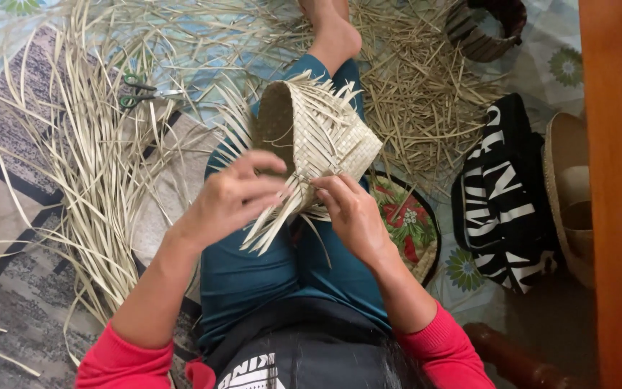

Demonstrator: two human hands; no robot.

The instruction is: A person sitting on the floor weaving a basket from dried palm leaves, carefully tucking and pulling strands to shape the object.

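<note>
Head view. Half-woven pale palm-leaf basket (318, 133), pouch-shaped, sits at frame centre over the lap. Body looks plaited and closed at its right corner; loose strip ends (275, 220) stick out at the lower edge and along the top, so the rim and edge appear unfinished.

Left hand (232, 198): fingers curled, pinching the loose strips at the basket's lower edge. Right hand (354, 212): closed on the same edge, touching the weave.

Counts: one basket in work; one pair of green-handled scissors (142, 90), upper left on the floor; heap of loose pale leaf strips (88, 166), left, too many to count; one black bag with white lettering (505, 202), right.
</note>
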